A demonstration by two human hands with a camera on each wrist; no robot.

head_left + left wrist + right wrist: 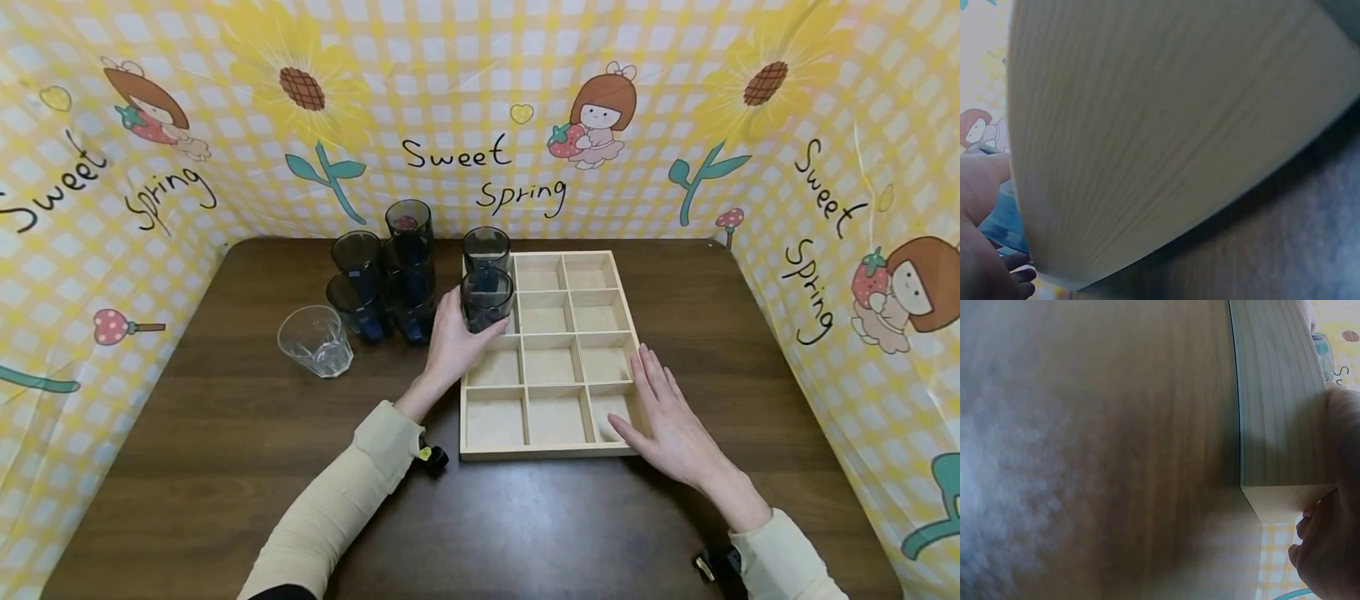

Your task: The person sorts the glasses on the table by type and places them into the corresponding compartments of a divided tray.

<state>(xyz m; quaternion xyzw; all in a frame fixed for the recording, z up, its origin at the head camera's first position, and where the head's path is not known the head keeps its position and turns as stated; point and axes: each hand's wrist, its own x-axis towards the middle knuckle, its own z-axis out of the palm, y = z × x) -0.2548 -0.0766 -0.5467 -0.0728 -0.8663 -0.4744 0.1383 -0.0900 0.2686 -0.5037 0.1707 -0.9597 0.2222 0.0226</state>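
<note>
My left hand [452,337] grips a dark tinted drinking glass [487,302], thumb at its near side, over the left column of a wooden compartment tray [551,454]. The left wrist view shows part of the left hand [979,219] and the bluish glass [1005,219] beyond the tray's pale side. Another dark glass [487,246] stands upright just behind, in the far left compartment. My right hand [671,425] rests along the tray's right edge, fingers straight and thumb over the near right compartment. In the right wrist view it lies against the tray's corner [1288,444].
Left of the tray, several dark glasses [358,283] stand in a close cluster. A clear glass [318,342] sits tilted-looking nearer me, beside that group. The brown wooden table [225,467] is enclosed on three sides by a yellow checked cloth [450,83].
</note>
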